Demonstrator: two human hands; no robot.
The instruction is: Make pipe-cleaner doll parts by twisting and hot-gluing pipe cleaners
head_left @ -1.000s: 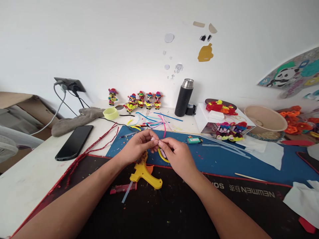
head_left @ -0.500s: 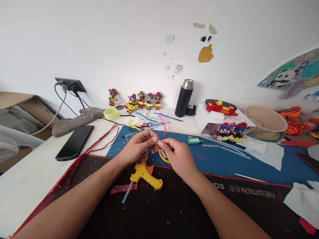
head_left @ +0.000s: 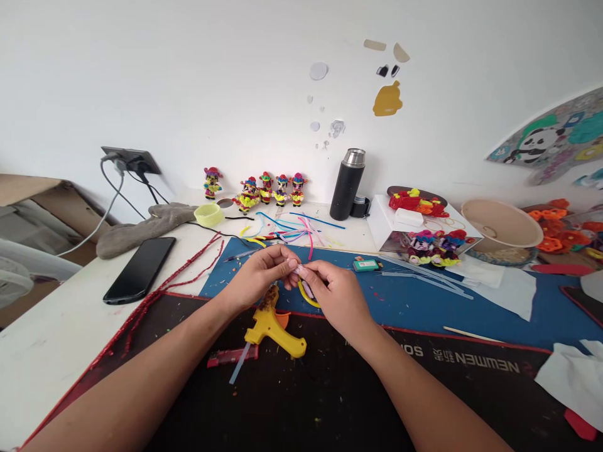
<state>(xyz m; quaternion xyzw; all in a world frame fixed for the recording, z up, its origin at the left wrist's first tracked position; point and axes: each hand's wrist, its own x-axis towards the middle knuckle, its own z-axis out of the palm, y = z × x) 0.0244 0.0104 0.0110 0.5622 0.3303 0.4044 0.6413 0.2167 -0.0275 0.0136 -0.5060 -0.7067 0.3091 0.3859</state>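
Smooth white wall [head_left: 226,81] behind the fingers [head_left: 293,262] of both hands, pinched on a tiny pale piece [head_left: 298,269].

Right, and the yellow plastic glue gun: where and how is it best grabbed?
Probably by its handle, from the near right. The glue gun lies flat with the handle slanting that way, clear of both hands; its brown-crusted nozzle end sits by the left hand, and a pale glue stick juts from its back.
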